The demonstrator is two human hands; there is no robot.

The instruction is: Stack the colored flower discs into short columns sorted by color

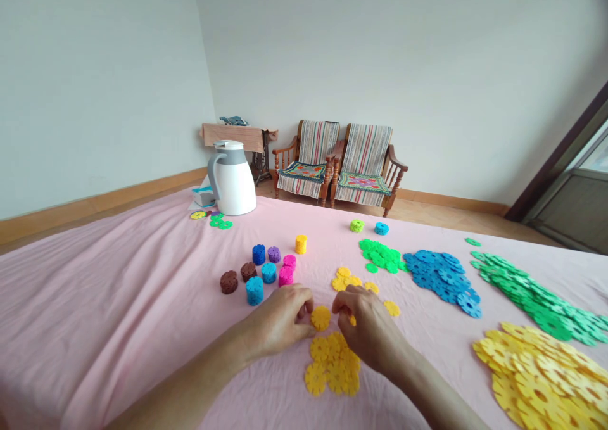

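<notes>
A small stack of yellow notched plastic discs stands on the pink cloth between my hands. My left hand is at its left edge, thumb and forefinger apart and curved towards it; I cannot tell if they touch it. On the other side, my right hand has its fingers curled inward. A bit of a yellow disc shows under that hand, and whether the fingers grip it is hidden. Nearest me lies a loose cluster of yellow discs. More yellow discs are scattered just beyond my right hand.
Several short stacks, among them brown, light blue and pink, stand left of centre. Piles of blue, green and yellow discs spread rightward. A white jug stands at the back left.
</notes>
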